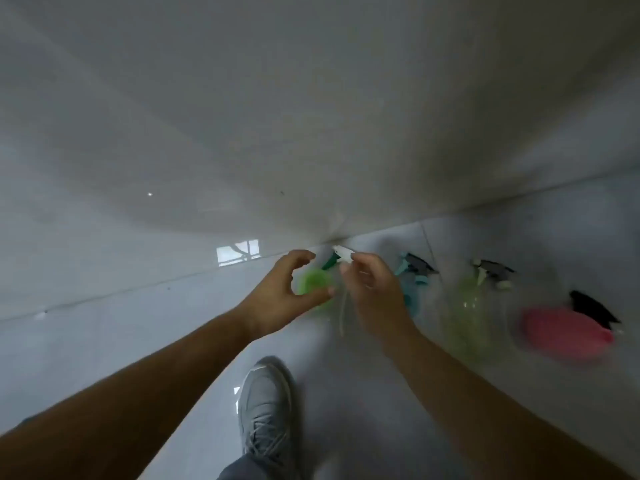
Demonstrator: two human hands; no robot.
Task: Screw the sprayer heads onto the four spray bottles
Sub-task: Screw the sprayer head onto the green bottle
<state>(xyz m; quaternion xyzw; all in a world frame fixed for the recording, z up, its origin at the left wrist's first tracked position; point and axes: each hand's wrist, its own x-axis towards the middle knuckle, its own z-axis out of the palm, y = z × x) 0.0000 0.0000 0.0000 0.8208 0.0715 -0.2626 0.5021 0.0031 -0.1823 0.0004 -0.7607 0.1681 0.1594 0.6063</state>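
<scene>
A green spray bottle (313,284) stands on the tiled floor by the wall. My left hand (280,296) curls around its side, fingers apart and thumb near its rim. My right hand (372,292) grips a white and green sprayer head (341,255) just above and right of the bottle, its thin tube (343,313) hanging down. To the right stand a teal bottle (414,289), a pale yellow-green bottle (474,317) and a pink bottle (568,330), each with a dark sprayer head on top. The picture is blurred.
The grey wall (311,116) rises right behind the bottles. My grey shoe (266,410) stands on the glossy floor tiles (104,341) below my hands.
</scene>
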